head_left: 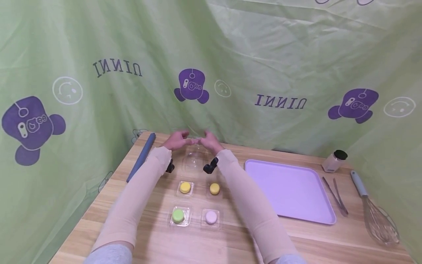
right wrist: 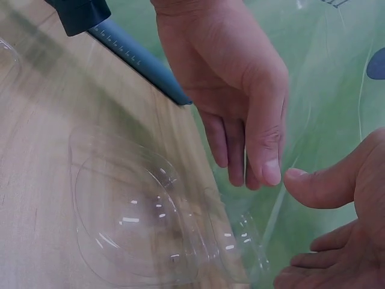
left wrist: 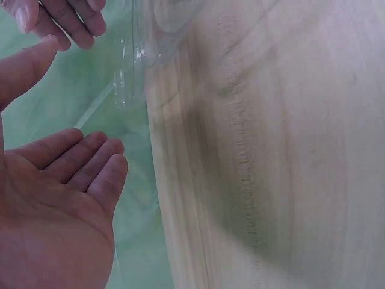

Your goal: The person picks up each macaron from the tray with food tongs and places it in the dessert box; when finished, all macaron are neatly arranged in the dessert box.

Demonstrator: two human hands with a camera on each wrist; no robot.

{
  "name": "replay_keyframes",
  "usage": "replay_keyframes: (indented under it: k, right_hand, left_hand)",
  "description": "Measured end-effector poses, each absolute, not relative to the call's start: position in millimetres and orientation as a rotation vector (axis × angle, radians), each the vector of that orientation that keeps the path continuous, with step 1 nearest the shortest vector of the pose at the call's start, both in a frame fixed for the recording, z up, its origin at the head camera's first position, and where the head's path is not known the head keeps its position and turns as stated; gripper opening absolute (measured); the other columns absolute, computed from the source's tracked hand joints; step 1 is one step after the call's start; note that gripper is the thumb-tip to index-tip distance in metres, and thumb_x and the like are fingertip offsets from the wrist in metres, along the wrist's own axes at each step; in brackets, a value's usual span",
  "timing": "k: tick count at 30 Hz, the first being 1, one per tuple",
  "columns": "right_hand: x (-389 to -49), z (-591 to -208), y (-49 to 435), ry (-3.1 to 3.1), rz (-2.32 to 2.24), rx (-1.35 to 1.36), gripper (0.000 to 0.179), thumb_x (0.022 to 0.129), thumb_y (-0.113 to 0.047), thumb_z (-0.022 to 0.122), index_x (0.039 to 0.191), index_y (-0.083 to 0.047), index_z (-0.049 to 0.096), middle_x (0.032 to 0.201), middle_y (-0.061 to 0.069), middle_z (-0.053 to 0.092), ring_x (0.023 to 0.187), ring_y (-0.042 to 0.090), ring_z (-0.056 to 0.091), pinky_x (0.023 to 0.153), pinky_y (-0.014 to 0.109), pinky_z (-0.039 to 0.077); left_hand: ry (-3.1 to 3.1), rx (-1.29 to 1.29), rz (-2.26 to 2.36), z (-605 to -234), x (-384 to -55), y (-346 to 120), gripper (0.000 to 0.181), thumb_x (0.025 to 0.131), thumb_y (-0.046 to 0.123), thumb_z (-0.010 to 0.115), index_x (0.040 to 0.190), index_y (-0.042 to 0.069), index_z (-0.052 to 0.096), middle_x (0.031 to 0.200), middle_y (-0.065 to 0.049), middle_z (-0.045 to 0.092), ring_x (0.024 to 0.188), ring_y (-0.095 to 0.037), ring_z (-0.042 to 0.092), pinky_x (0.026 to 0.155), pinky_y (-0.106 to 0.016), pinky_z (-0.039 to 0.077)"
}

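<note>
We see the clear plastic box (head_left: 194, 161), opened out, at the table's (head_left: 184, 251) far edge, its long axis running away from us. It lies nearward of our left hand (head_left: 179, 140) and right hand (head_left: 211, 142), both spread, neither clearly nearer.

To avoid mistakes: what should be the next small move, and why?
Perhaps the left hand and right hand should pinch the far edge of the clear clamshell: both look open and empty beside it, and it seems to overhang the table.
</note>
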State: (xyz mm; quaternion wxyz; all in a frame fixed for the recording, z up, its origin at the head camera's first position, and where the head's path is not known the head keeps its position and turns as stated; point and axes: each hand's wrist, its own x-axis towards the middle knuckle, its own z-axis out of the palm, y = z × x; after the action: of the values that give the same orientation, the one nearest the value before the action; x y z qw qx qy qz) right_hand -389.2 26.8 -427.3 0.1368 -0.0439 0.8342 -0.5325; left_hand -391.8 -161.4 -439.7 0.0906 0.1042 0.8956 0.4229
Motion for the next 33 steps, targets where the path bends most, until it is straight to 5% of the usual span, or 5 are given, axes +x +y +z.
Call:
replay_keyframes:
  k: [10, 33]
  right_hand:
    - [-391.3, -431.5, 26.2, 2.363, -1.550, -0.088, 0.093, 0.085, -0.010, 0.071, 0.161, -0.004, 0.018, 0.169, 0.018, 0.023, 0.156, 0.036, 0.023, 0.130, 0.049, 0.022]
    - [-390.1, -436.9, 24.9, 2.348, -1.563, -0.011, 0.091, 0.088, -0.014, 0.070, 0.161, -0.003, 0.016, 0.168, 0.019, 0.023, 0.155, 0.039, 0.024, 0.129, 0.053, 0.023]
  left_hand:
    - [2.663, 0.291, 1.210, -447.1, -387.4, -158.7, 0.080, 0.092, 0.032, 0.070, 0.152, -0.008, 0.035, 0.155, -0.027, 0.044, 0.138, -0.044, 0.051, 0.120, -0.052, 0.041]
    - [2.632, 0.227, 1.200, -453.1, -391.4, -158.4, 0.080, 0.091, 0.037, 0.071, 0.152, -0.004, 0.038, 0.153, -0.025, 0.049, 0.142, -0.043, 0.046, 0.123, -0.054, 0.036]
